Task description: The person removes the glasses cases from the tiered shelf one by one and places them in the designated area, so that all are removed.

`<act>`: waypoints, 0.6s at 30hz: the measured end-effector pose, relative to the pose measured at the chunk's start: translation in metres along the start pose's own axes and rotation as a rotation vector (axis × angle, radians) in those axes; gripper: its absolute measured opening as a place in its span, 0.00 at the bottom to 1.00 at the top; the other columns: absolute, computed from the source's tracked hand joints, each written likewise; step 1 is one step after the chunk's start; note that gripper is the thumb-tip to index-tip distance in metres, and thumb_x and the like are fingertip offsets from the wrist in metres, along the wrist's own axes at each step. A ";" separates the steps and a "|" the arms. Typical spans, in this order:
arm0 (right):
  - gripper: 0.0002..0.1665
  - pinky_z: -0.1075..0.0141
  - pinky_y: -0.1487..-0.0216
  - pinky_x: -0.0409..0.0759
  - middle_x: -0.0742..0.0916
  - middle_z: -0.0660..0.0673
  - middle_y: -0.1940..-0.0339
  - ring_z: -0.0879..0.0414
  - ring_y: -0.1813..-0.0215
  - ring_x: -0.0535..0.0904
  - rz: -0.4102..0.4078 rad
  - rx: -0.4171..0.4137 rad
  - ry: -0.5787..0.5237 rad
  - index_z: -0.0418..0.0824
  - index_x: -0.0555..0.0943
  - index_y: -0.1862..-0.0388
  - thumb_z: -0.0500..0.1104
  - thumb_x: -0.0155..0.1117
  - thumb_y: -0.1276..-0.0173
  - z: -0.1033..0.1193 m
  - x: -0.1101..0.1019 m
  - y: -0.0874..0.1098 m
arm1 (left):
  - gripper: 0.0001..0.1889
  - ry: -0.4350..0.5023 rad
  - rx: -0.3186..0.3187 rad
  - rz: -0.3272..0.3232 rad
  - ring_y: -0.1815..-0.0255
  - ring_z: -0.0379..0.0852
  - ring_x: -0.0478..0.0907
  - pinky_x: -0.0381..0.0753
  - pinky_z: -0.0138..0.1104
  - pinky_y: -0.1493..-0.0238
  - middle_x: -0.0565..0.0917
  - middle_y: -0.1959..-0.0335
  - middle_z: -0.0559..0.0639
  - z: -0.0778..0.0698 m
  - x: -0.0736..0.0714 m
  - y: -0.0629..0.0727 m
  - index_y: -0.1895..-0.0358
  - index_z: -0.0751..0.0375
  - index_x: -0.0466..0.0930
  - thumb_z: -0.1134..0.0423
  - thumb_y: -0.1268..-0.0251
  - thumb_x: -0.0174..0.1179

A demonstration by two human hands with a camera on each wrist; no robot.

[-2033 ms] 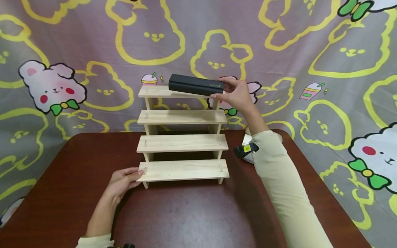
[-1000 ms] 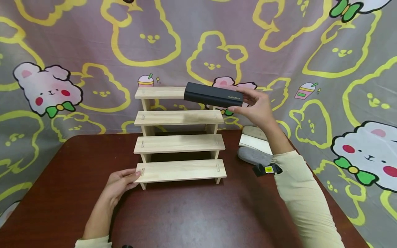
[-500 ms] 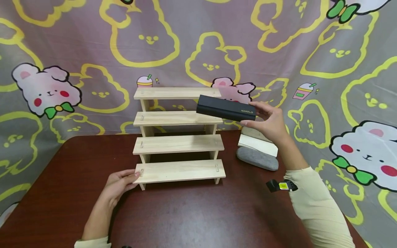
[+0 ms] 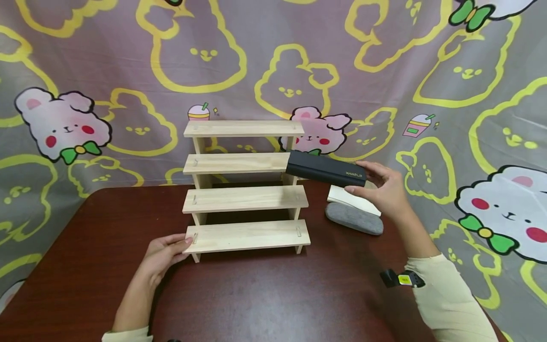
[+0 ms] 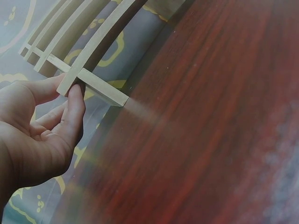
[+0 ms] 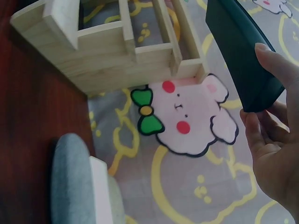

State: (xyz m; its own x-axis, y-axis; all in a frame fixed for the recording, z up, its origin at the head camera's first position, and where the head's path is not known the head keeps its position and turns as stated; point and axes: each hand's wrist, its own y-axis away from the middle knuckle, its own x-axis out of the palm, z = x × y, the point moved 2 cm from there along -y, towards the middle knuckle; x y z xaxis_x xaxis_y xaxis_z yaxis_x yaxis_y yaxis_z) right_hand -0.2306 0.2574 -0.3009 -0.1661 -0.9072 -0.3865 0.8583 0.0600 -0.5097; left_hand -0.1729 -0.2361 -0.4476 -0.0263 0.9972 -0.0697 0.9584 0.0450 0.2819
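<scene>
My right hand (image 4: pixel 384 191) holds a long black glasses case (image 4: pixel 326 168) by its right end, thumb in front and fingers behind. Gold lettering marks the case, which slants slightly down to the right, in the air before the right end of the stepped wooden rack (image 4: pixel 245 198). In the right wrist view the case (image 6: pixel 243 51) hangs apart from the rack's side (image 6: pixel 117 70). At lower left, my left hand (image 4: pixel 164 255) pinches the left end of the rack's lowest shelf; the left wrist view shows thumb and fingers (image 5: pixel 74 112) on either side of that board.
Right of the rack, a grey glasses case (image 4: pixel 354 218) lies on the dark red table (image 4: pixel 256 294), with a white case (image 4: pixel 353 200) behind it and a beige one (image 6: pixel 117 200) partly hidden. A patterned curtain (image 4: pixel 367 57) hangs behind the table.
From above the top shelf, the black glasses case has come down and to the right in my right hand. My left hand keeps its pinch on the lowest shelf.
</scene>
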 end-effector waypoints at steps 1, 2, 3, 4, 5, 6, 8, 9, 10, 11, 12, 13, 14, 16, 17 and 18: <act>0.33 0.86 0.47 0.79 0.84 0.65 0.55 0.73 0.55 0.82 0.000 0.010 0.009 0.28 0.81 0.41 0.27 0.79 0.49 -0.003 -0.001 0.003 | 0.29 0.001 0.000 -0.002 0.65 0.28 0.81 0.86 0.24 0.60 0.83 0.67 0.35 0.000 0.000 0.000 0.31 0.82 0.65 0.66 0.28 0.61; 0.33 0.86 0.46 0.78 0.84 0.66 0.54 0.74 0.55 0.82 0.000 0.020 0.012 0.28 0.81 0.41 0.27 0.79 0.48 -0.005 -0.003 0.006 | 0.29 0.004 0.001 -0.002 0.65 0.28 0.81 0.86 0.24 0.60 0.83 0.67 0.35 0.000 0.000 0.001 0.31 0.82 0.65 0.66 0.28 0.61; 0.33 0.86 0.45 0.78 0.83 0.66 0.54 0.74 0.54 0.82 0.001 0.030 0.015 0.28 0.81 0.41 0.28 0.79 0.48 -0.008 -0.004 0.009 | 0.29 0.005 0.002 -0.002 0.65 0.28 0.81 0.86 0.24 0.60 0.83 0.67 0.35 0.000 0.000 0.001 0.31 0.82 0.66 0.66 0.28 0.61; 0.33 0.86 0.45 0.78 0.83 0.66 0.54 0.75 0.54 0.82 0.001 0.040 0.017 0.29 0.81 0.41 0.28 0.79 0.48 -0.011 -0.005 0.012 | 0.28 0.008 0.002 -0.003 0.65 0.29 0.81 0.86 0.24 0.60 0.83 0.67 0.35 0.000 0.000 0.001 0.32 0.81 0.66 0.66 0.28 0.61; 0.32 0.86 0.45 0.78 0.83 0.67 0.54 0.75 0.54 0.82 0.001 0.053 0.017 0.29 0.81 0.41 0.29 0.79 0.47 -0.014 -0.006 0.015 | 0.28 0.010 0.003 -0.003 0.65 0.29 0.81 0.86 0.24 0.60 0.83 0.68 0.35 0.000 0.001 0.001 0.32 0.81 0.66 0.66 0.28 0.61; 0.32 0.86 0.46 0.78 0.84 0.67 0.54 0.76 0.54 0.83 -0.003 0.064 0.019 0.30 0.81 0.41 0.29 0.79 0.47 -0.018 -0.008 0.018 | 0.28 0.010 0.002 -0.001 0.65 0.29 0.81 0.86 0.24 0.60 0.83 0.68 0.35 0.000 0.001 0.001 0.32 0.81 0.67 0.66 0.28 0.61; 0.32 0.85 0.49 0.81 0.84 0.67 0.54 0.75 0.55 0.83 -0.010 0.081 0.013 0.30 0.81 0.41 0.29 0.79 0.46 -0.024 -0.012 0.025 | 0.28 0.010 -0.001 0.000 0.66 0.29 0.81 0.86 0.24 0.59 0.83 0.68 0.36 0.000 0.002 0.002 0.33 0.81 0.67 0.66 0.28 0.61; 0.31 0.84 0.51 0.81 0.84 0.67 0.54 0.76 0.55 0.84 -0.011 0.094 0.014 0.30 0.81 0.41 0.29 0.78 0.46 -0.027 -0.014 0.029 | 0.28 0.010 -0.002 -0.001 0.66 0.29 0.81 0.86 0.24 0.60 0.83 0.68 0.36 0.000 0.002 0.002 0.33 0.81 0.67 0.66 0.28 0.61; 0.31 0.84 0.54 0.82 0.84 0.68 0.54 0.76 0.56 0.84 -0.014 0.107 0.020 0.31 0.81 0.40 0.29 0.78 0.45 -0.030 -0.016 0.033 | 0.28 0.011 -0.002 -0.002 0.66 0.29 0.81 0.86 0.24 0.60 0.83 0.68 0.36 0.000 0.002 0.002 0.32 0.81 0.67 0.66 0.28 0.61; 0.32 0.84 0.56 0.82 0.84 0.69 0.54 0.76 0.57 0.84 -0.019 0.116 0.029 0.31 0.81 0.40 0.30 0.78 0.45 -0.034 -0.019 0.038 | 0.28 0.009 -0.001 -0.002 0.66 0.29 0.81 0.86 0.24 0.60 0.83 0.68 0.36 0.000 0.002 0.002 0.32 0.81 0.66 0.66 0.28 0.61; 0.32 0.84 0.58 0.82 0.84 0.69 0.55 0.75 0.57 0.84 -0.022 0.122 0.037 0.31 0.81 0.39 0.30 0.78 0.45 -0.037 -0.021 0.042 | 0.29 0.009 0.000 -0.003 0.66 0.29 0.81 0.86 0.23 0.60 0.83 0.68 0.36 0.000 0.002 0.002 0.32 0.82 0.66 0.66 0.28 0.61; 0.32 0.83 0.59 0.82 0.85 0.69 0.56 0.75 0.58 0.84 -0.023 0.128 0.049 0.31 0.80 0.39 0.30 0.78 0.44 -0.041 -0.023 0.047 | 0.29 0.013 0.003 -0.003 0.66 0.29 0.81 0.86 0.23 0.60 0.83 0.68 0.36 0.000 0.002 0.001 0.32 0.82 0.65 0.66 0.28 0.61; 0.32 0.83 0.58 0.82 0.84 0.70 0.57 0.76 0.58 0.83 -0.024 0.136 0.063 0.31 0.80 0.39 0.30 0.78 0.44 -0.044 -0.025 0.052 | 0.30 0.013 0.004 -0.005 0.66 0.29 0.81 0.86 0.23 0.60 0.83 0.68 0.36 0.000 0.002 0.001 0.31 0.82 0.65 0.66 0.28 0.61; 0.33 0.84 0.57 0.81 0.84 0.71 0.59 0.76 0.59 0.82 -0.024 0.151 0.102 0.32 0.80 0.38 0.32 0.79 0.44 -0.052 -0.029 0.061 | 0.30 0.016 0.007 -0.003 0.65 0.29 0.81 0.86 0.23 0.59 0.83 0.67 0.36 0.000 0.001 0.000 0.31 0.82 0.64 0.66 0.28 0.61; 0.33 0.85 0.56 0.81 0.84 0.71 0.60 0.76 0.59 0.82 -0.023 0.158 0.121 0.32 0.80 0.39 0.33 0.79 0.44 -0.056 -0.030 0.066 | 0.30 0.015 0.006 -0.003 0.65 0.29 0.81 0.86 0.23 0.59 0.83 0.67 0.36 0.000 0.001 0.000 0.30 0.83 0.63 0.66 0.28 0.61; 0.33 0.86 0.55 0.81 0.83 0.71 0.60 0.77 0.58 0.81 -0.018 0.168 0.136 0.32 0.80 0.39 0.34 0.79 0.43 -0.060 -0.032 0.071 | 0.30 0.016 0.005 -0.003 0.65 0.29 0.81 0.86 0.23 0.60 0.83 0.67 0.36 0.000 0.001 0.000 0.30 0.83 0.63 0.66 0.28 0.61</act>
State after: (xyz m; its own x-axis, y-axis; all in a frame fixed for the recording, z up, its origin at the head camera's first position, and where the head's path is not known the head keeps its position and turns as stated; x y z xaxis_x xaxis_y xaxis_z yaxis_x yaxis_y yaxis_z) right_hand -0.1931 0.3154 -0.3709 -0.2365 -0.8420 -0.4848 0.9217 -0.0364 -0.3863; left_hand -0.1729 -0.2354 -0.4475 -0.0340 0.9979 -0.0548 0.9597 0.0479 0.2768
